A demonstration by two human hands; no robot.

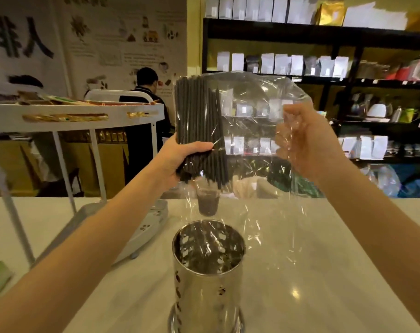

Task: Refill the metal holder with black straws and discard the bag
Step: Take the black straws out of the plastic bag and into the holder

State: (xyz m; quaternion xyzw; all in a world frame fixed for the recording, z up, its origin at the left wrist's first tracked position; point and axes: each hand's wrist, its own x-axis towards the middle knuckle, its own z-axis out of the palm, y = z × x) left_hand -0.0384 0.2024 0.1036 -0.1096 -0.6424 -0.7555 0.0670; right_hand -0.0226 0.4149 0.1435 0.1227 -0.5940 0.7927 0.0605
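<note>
A perforated shiny metal holder (207, 282) stands upright on the white counter, low in the middle, its mouth showing no straws. Above it I hold up a clear plastic bag (257, 145). A bundle of black straws (199, 126) stands upright in the bag's left side. My left hand (180, 159) grips the lower part of that bundle through the plastic. My right hand (307, 145) is closed on the bag's loose right side. The bag's lower edge hangs just above the holder's rim.
A small dark cup (207, 203) stands behind the holder. A white tiered cart (84, 114) with packets and its grey base (141, 234) stand at the left. A person (144, 121) stands behind the counter. Dark shelves (324, 78) with pouches fill the back right.
</note>
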